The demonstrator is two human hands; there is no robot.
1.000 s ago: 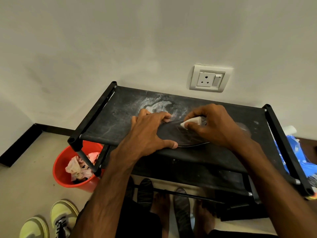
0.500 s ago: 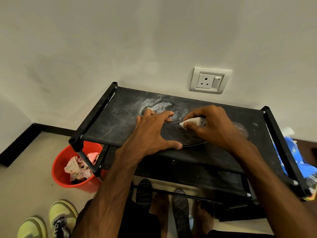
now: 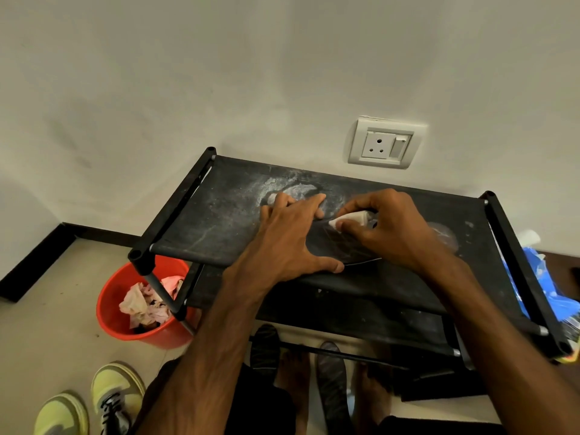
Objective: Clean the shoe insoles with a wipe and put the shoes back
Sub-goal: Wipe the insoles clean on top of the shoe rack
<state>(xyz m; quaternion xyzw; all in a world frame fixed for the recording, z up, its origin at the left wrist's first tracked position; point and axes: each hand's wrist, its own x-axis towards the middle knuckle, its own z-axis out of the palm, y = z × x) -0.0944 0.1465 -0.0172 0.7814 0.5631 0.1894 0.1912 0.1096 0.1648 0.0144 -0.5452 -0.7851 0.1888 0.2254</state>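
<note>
Left hand point(image 3: 288, 237) flat, fingers straight, pins the insole point(image 3: 331, 248) — right hand point(image 3: 389, 227) pinches the wipe point(image 3: 348, 219)

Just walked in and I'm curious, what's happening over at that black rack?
A person is cleaning a dark insole laid on the top shelf of the shoe rack. The left hand presses it flat, while the right hand pinches a folded white wipe against it. Yellow-green sneakers wait on the floor, near a red bucket holding crumpled scraps.
</note>
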